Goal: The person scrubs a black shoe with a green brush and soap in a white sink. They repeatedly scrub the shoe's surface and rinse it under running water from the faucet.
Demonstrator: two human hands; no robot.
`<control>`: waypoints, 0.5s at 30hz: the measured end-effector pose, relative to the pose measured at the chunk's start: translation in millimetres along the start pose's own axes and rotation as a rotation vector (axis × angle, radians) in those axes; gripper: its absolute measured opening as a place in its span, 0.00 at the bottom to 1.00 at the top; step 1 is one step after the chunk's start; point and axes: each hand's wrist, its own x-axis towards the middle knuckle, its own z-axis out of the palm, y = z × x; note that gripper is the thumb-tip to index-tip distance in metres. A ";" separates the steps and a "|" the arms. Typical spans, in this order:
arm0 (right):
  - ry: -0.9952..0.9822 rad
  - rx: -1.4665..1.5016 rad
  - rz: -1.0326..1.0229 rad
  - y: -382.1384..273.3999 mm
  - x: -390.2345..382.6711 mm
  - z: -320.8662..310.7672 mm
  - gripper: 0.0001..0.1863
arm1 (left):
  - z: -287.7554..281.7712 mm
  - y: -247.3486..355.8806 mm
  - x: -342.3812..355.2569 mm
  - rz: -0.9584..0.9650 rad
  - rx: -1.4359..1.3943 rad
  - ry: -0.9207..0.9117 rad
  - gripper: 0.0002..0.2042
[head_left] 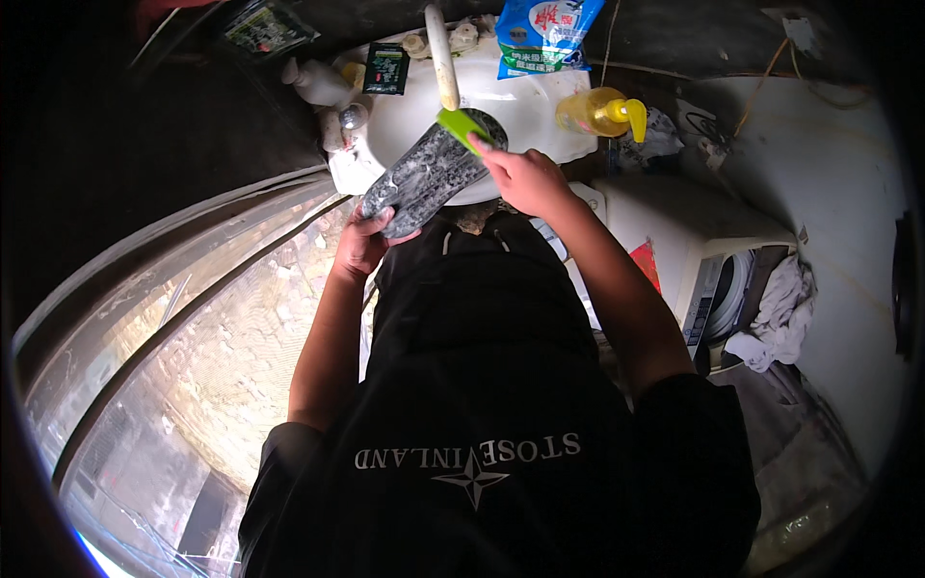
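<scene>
Insole (429, 180) slants across the upper centre of the frame, dark grey and streaked with white foam, its lower-left end nearer your body and its upper-right end over the sink (385, 130). Your left hand (364, 239) pinches that lower-left end, thumb laid on the foamy face and the other fingers curled round its lower edge, so the insole reaches up and to the right from your grip. Your right hand (523, 178), at the upper end's right side, is closed round a green brush (461, 127), with fingertips against its near end. The brush lies over the upper end of the insole; you cannot see its bristles from this angle. The two hands are apart, with most of the insole's length between them.

Just above the brush, a white spout (441, 58) comes down from the top of the frame. At upper right, a blue bag (544, 40) stands at the sink's back rim, and a yellow pump bottle (590, 111) is on the right rim. At upper left of the sink you have a dark green packet (385, 69) and a white bottle (318, 82). Right of centre is a washer (686, 252), with white cloth (785, 310) bunched at its opening.
</scene>
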 end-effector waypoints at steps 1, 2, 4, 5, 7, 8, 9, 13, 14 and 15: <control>0.010 0.010 0.029 -0.8 0.0 0.0 0.25 | -5.2 1.0 -2.9 0.000 -0.013 -0.019 0.26; 0.021 0.019 0.058 1.6 -0.8 -0.9 0.24 | -11.8 0.4 -5.5 -0.007 -0.017 -0.030 0.27; 0.101 0.054 0.092 14.5 1.9 0.2 0.24 | -20.4 0.9 -3.1 -0.017 -0.036 -0.074 0.27; 0.127 0.104 0.144 21.8 3.6 7.0 0.25 | -21.1 2.1 -1.2 -0.021 -0.030 -0.076 0.27; 0.167 0.218 0.243 30.1 4.9 22.1 0.25 | -20.8 0.2 -4.6 -0.031 -0.017 -0.063 0.27; 0.388 0.162 0.207 55.0 12.0 54.0 0.29 | -20.8 2.3 -2.9 -0.035 -0.020 -0.085 0.26; 0.292 0.417 0.322 53.1 14.5 51.3 0.25 | -24.9 2.0 -4.0 -0.026 -0.027 -0.079 0.26; -0.069 1.348 0.531 26.3 5.3 12.1 0.14 | -39.1 -0.9 -4.4 -0.010 -0.080 -0.114 0.27; -0.126 1.463 0.532 28.7 7.7 10.1 0.14 | -43.6 -0.6 -0.2 -0.008 -0.092 -0.136 0.27; -0.182 1.576 0.533 31.4 7.1 6.6 0.13 | -45.3 -2.2 4.3 -0.006 -0.106 -0.158 0.27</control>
